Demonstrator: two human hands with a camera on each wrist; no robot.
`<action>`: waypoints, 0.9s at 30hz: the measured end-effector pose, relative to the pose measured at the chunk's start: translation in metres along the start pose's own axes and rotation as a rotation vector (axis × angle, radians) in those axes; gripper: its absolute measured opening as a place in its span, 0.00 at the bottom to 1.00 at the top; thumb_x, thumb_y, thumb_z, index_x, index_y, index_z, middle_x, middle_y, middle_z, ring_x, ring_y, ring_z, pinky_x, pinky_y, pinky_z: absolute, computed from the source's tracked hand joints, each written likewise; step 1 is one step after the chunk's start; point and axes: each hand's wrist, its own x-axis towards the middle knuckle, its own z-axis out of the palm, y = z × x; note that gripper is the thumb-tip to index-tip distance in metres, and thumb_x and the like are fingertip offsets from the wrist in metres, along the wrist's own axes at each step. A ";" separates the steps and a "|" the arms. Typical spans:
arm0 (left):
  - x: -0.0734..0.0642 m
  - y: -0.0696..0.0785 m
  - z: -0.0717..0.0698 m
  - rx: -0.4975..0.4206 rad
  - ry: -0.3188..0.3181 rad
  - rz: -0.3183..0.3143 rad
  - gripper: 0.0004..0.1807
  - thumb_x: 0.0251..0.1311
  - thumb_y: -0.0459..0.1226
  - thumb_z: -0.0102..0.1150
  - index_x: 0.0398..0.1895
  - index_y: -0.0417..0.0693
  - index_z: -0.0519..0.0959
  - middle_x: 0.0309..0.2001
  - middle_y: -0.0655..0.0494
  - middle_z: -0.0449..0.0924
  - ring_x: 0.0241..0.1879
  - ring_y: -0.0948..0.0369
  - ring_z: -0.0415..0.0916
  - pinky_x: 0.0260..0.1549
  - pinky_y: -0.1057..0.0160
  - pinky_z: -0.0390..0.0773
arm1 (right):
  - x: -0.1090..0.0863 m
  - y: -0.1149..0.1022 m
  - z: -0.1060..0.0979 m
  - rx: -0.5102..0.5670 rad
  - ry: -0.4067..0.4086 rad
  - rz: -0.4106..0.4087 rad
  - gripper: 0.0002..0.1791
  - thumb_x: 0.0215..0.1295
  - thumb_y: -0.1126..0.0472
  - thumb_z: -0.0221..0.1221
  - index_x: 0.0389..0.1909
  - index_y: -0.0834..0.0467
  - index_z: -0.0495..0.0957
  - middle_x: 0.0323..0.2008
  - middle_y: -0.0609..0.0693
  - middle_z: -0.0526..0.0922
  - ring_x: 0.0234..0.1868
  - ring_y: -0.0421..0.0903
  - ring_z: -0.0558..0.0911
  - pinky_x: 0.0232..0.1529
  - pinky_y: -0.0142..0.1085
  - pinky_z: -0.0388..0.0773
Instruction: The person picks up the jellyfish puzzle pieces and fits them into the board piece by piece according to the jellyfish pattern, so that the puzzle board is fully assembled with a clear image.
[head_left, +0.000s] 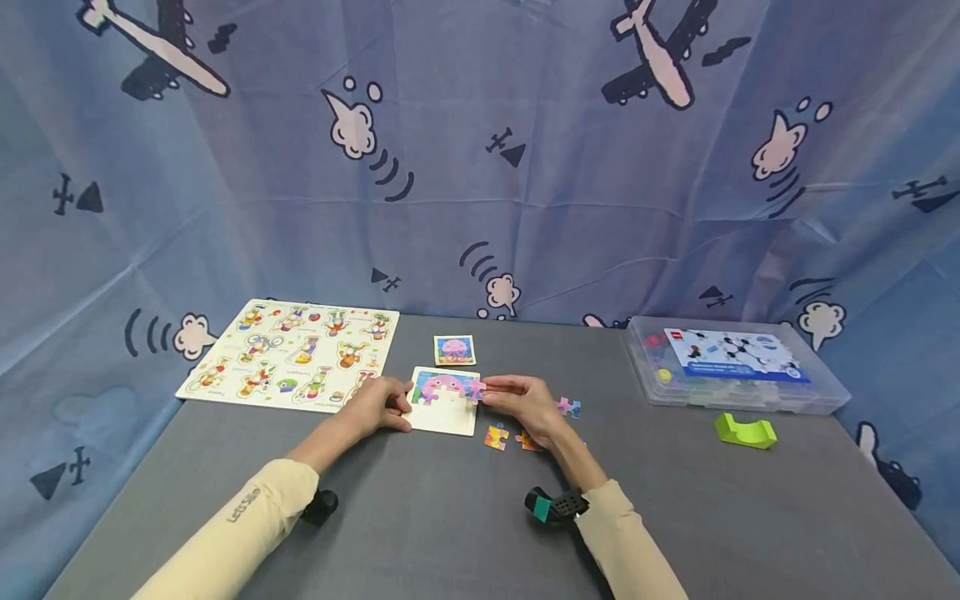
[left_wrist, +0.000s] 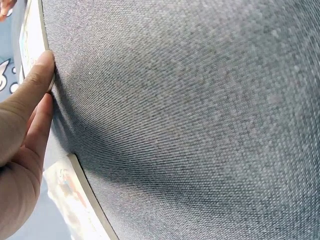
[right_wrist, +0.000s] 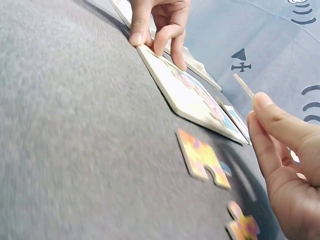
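Observation:
A white puzzle board (head_left: 441,422) lies at the middle of the table, its upper part filled with a pink and blue picture. My left hand (head_left: 372,406) grips the board's left edge; in the right wrist view its thumb is at the near corner. Over the board's right side, my right hand (head_left: 527,408) pinches a small puzzle piece (head_left: 476,390) between thumb and fingers. The right wrist view shows that piece (right_wrist: 243,85) edge-on, raised above the board. Loose jigsaw pieces, one yellow-orange (head_left: 496,437), one orange (head_left: 528,442) and one pink and blue (head_left: 569,407), lie near the right hand.
Behind the board sits a small picture card (head_left: 454,351) with a pink figure. A large board with cartoon figures (head_left: 300,354) lies back left. At the back right are a clear plastic case (head_left: 738,367) and a green curved block (head_left: 746,432). A patterned curtain (head_left: 480,167) hangs behind.

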 end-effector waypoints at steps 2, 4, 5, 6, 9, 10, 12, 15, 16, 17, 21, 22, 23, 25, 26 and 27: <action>-0.001 0.010 -0.003 0.014 -0.012 -0.050 0.11 0.38 0.31 0.77 0.20 0.39 0.80 0.49 0.32 0.79 0.48 0.45 0.79 0.27 0.68 0.69 | 0.001 0.000 0.004 -0.019 0.006 0.003 0.20 0.60 0.73 0.62 0.53 0.72 0.75 0.44 0.59 0.84 0.40 0.40 0.84 0.44 0.37 0.79; -0.001 0.012 -0.003 0.020 -0.017 -0.073 0.11 0.39 0.29 0.76 0.21 0.38 0.80 0.50 0.32 0.78 0.49 0.44 0.79 0.27 0.69 0.69 | 0.003 0.001 0.009 -0.030 0.007 -0.004 0.19 0.59 0.72 0.62 0.53 0.71 0.76 0.45 0.59 0.84 0.39 0.40 0.83 0.44 0.37 0.79; -0.001 0.012 -0.003 0.026 -0.018 -0.077 0.11 0.39 0.29 0.76 0.21 0.37 0.80 0.50 0.32 0.78 0.49 0.44 0.79 0.27 0.69 0.68 | 0.003 0.001 0.011 -0.034 0.005 -0.010 0.20 0.59 0.72 0.62 0.53 0.72 0.76 0.46 0.60 0.83 0.39 0.40 0.83 0.44 0.36 0.79; -0.001 0.012 -0.003 0.029 -0.016 -0.077 0.11 0.39 0.29 0.76 0.21 0.37 0.80 0.50 0.32 0.78 0.50 0.44 0.78 0.27 0.69 0.68 | 0.004 0.001 0.012 -0.037 0.004 -0.015 0.20 0.59 0.72 0.63 0.53 0.72 0.76 0.46 0.60 0.83 0.39 0.40 0.83 0.44 0.36 0.79; -0.001 0.011 -0.002 0.032 -0.017 -0.082 0.11 0.39 0.28 0.76 0.21 0.37 0.80 0.50 0.32 0.78 0.49 0.45 0.79 0.27 0.69 0.69 | 0.005 0.002 0.017 -0.024 -0.007 -0.027 0.20 0.59 0.73 0.63 0.52 0.73 0.76 0.46 0.60 0.84 0.39 0.39 0.83 0.43 0.36 0.79; -0.001 0.011 -0.002 0.033 -0.016 -0.085 0.11 0.39 0.28 0.76 0.21 0.37 0.80 0.50 0.32 0.78 0.48 0.45 0.79 0.27 0.69 0.69 | 0.005 0.002 0.018 -0.018 -0.011 -0.028 0.20 0.59 0.73 0.63 0.52 0.73 0.75 0.46 0.60 0.84 0.39 0.39 0.83 0.43 0.36 0.79; -0.001 0.012 -0.002 0.032 -0.016 -0.089 0.11 0.38 0.28 0.76 0.21 0.37 0.80 0.51 0.33 0.78 0.48 0.45 0.79 0.27 0.70 0.69 | 0.006 0.003 0.020 -0.009 -0.017 -0.028 0.20 0.59 0.73 0.62 0.52 0.74 0.75 0.45 0.60 0.84 0.39 0.39 0.82 0.44 0.37 0.79; 0.000 0.013 -0.002 0.036 -0.016 -0.094 0.11 0.38 0.29 0.76 0.21 0.37 0.80 0.51 0.33 0.78 0.48 0.45 0.79 0.27 0.70 0.68 | 0.007 0.004 0.023 0.007 -0.014 -0.020 0.20 0.58 0.73 0.63 0.52 0.74 0.75 0.44 0.58 0.84 0.39 0.39 0.82 0.43 0.36 0.79; 0.000 0.013 -0.002 0.035 -0.016 -0.099 0.11 0.38 0.29 0.76 0.21 0.37 0.80 0.51 0.33 0.78 0.48 0.45 0.79 0.27 0.70 0.68 | 0.008 0.004 0.024 0.012 -0.010 -0.019 0.19 0.58 0.74 0.63 0.52 0.74 0.75 0.44 0.59 0.84 0.38 0.39 0.82 0.43 0.36 0.79; 0.000 0.013 -0.002 0.034 -0.015 -0.103 0.11 0.38 0.28 0.76 0.21 0.37 0.80 0.51 0.33 0.78 0.48 0.45 0.79 0.27 0.70 0.68 | 0.008 0.005 0.025 0.014 -0.006 -0.019 0.19 0.58 0.74 0.63 0.51 0.74 0.75 0.44 0.59 0.84 0.38 0.38 0.82 0.43 0.35 0.79; 0.000 0.014 -0.001 0.033 -0.015 -0.111 0.11 0.38 0.28 0.76 0.21 0.37 0.80 0.51 0.32 0.78 0.48 0.46 0.79 0.27 0.70 0.67 | 0.009 0.005 0.030 0.017 0.017 -0.031 0.19 0.57 0.75 0.63 0.50 0.76 0.76 0.43 0.61 0.84 0.37 0.38 0.82 0.41 0.33 0.79; 0.000 0.015 -0.001 0.032 -0.014 -0.110 0.11 0.38 0.28 0.76 0.21 0.37 0.80 0.51 0.32 0.78 0.47 0.46 0.79 0.27 0.69 0.67 | 0.009 0.006 0.031 0.017 0.023 -0.038 0.19 0.56 0.75 0.63 0.49 0.76 0.76 0.43 0.62 0.84 0.36 0.38 0.83 0.40 0.32 0.79; 0.000 0.015 -0.001 0.032 -0.014 -0.106 0.11 0.38 0.28 0.76 0.21 0.37 0.80 0.51 0.32 0.78 0.47 0.46 0.80 0.26 0.69 0.67 | 0.009 0.006 0.032 0.016 0.029 -0.046 0.19 0.56 0.75 0.64 0.49 0.76 0.76 0.43 0.62 0.84 0.36 0.38 0.83 0.40 0.32 0.79; -0.001 0.015 -0.002 0.034 -0.015 -0.099 0.11 0.38 0.28 0.76 0.21 0.37 0.80 0.51 0.32 0.78 0.47 0.46 0.80 0.26 0.69 0.68 | 0.009 0.006 0.035 0.017 0.040 -0.063 0.18 0.56 0.75 0.64 0.48 0.77 0.76 0.42 0.64 0.84 0.36 0.40 0.84 0.40 0.32 0.79; -0.001 0.015 -0.002 0.031 -0.015 -0.101 0.11 0.38 0.28 0.76 0.21 0.37 0.80 0.51 0.32 0.78 0.47 0.46 0.80 0.26 0.69 0.67 | 0.009 0.006 0.036 0.014 0.045 -0.072 0.18 0.56 0.76 0.63 0.47 0.77 0.76 0.41 0.65 0.84 0.37 0.41 0.84 0.40 0.32 0.79; -0.001 0.014 -0.002 0.034 -0.016 -0.098 0.11 0.38 0.28 0.76 0.21 0.37 0.80 0.51 0.32 0.78 0.47 0.46 0.80 0.26 0.69 0.67 | 0.009 0.006 0.037 0.007 0.052 -0.080 0.18 0.55 0.76 0.64 0.47 0.77 0.76 0.41 0.66 0.84 0.37 0.41 0.84 0.40 0.32 0.79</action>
